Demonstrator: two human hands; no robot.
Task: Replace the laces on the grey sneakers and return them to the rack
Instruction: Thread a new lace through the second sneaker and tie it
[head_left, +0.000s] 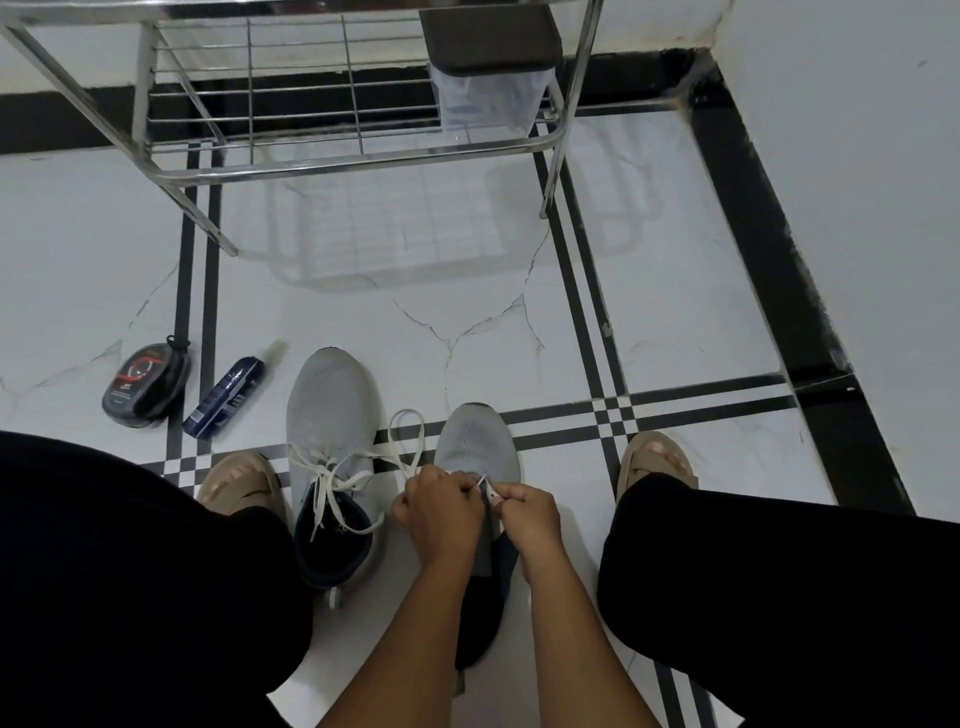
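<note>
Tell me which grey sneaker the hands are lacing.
The right-hand sneaker: both hands, left hand and right hand, pinch its lace. The left sneaker lies untouched, lace loose.

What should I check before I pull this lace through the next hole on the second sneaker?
1. Lace tip pinched: ok, the right hand grips it over the sneaker being laced.
2. Other end under control: ok, the left hand holds the lace, and a loop lies on the floor beyond it.
3. Loop free of the other sneaker: cannot tell, it lies right beside that sneaker's loose laces.
4. Which hole comes next: cannot tell, the hands cover them.
5. Other sneaker tied: not ok, its laces hang loose.
6. Space on the rack: ok, the lower shelf has bare bars.
</note>
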